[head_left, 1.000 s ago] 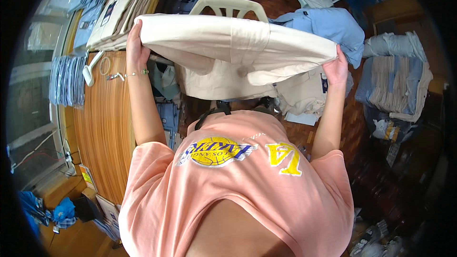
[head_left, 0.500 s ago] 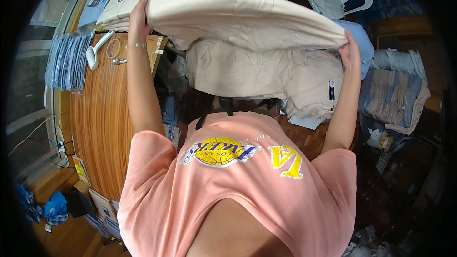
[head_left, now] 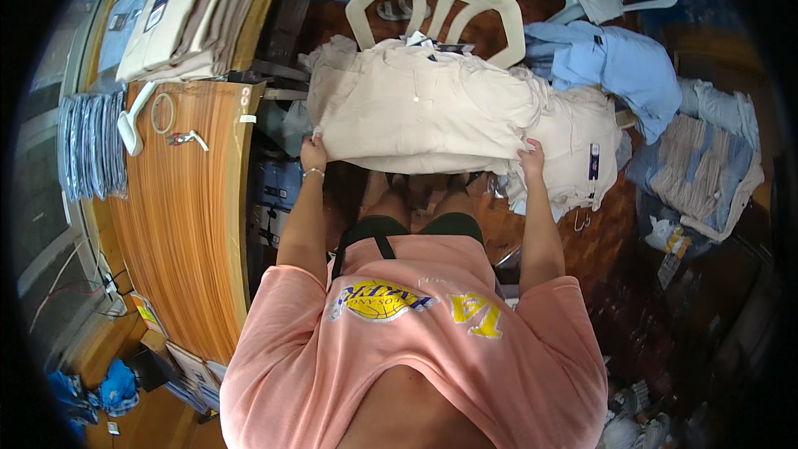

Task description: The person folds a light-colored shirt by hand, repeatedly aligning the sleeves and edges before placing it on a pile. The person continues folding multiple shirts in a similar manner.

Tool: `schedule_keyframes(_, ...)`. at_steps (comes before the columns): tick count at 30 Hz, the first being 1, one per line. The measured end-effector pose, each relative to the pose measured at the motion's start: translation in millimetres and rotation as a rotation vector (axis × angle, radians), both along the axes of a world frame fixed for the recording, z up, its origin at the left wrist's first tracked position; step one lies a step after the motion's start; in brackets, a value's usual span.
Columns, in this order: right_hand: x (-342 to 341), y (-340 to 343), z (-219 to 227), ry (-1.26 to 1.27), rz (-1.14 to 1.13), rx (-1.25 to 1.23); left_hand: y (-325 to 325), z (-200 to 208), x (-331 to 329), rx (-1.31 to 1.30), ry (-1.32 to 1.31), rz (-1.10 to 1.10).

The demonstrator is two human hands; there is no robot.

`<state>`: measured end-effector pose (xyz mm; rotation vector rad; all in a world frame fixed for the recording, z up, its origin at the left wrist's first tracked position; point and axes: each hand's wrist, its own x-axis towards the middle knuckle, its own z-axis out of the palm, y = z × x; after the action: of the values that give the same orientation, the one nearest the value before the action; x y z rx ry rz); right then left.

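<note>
A cream shirt lies spread, slightly creased, over a heap of similar cream garments in front of me. My left hand pinches its near edge at the left corner. At the right end of that same edge, my right hand grips the cloth between thumb and fingers. Beside the right hand, another cream garment with a dark label hangs partly over the side. What supports the heap is hidden beneath it.
A white plastic chair stands behind the heap, with blue garments to its right. On the left, a wooden table bears a white-handled lint roller, a tape ring and folded cream garments. Bundled clothes sit far right.
Both hands have come down and closer together, lowering the raised cream shirt onto the heap. The chair behind now shows, and the view has shifted slightly.
</note>
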<state>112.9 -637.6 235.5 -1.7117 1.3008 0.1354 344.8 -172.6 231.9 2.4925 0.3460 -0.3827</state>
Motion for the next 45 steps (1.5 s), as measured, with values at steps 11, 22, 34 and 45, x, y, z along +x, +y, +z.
schedule_keyframes(11, -135.0, -31.3, -22.9, 0.166, -0.054, -0.249, 14.7, 20.1, -20.5, 0.286, -0.232, -0.127)
schedule_keyframes(22, -188.9, -124.5, -107.1, -0.252, -1.407, -0.217, -231.5, 56.2, -44.6, -0.093, 0.328, -0.886)
schedule_keyframes(34, -227.1, -136.4, -50.0, -0.433, -0.867, -0.193, -587.3, 96.0, -225.9, -0.317, 0.149, -1.936)
schedule_keyframes(45, -202.2, -120.1, 48.3, -0.357, -0.243, 0.039, -734.7, 49.4, -292.4, 0.74, -0.906, -2.682)
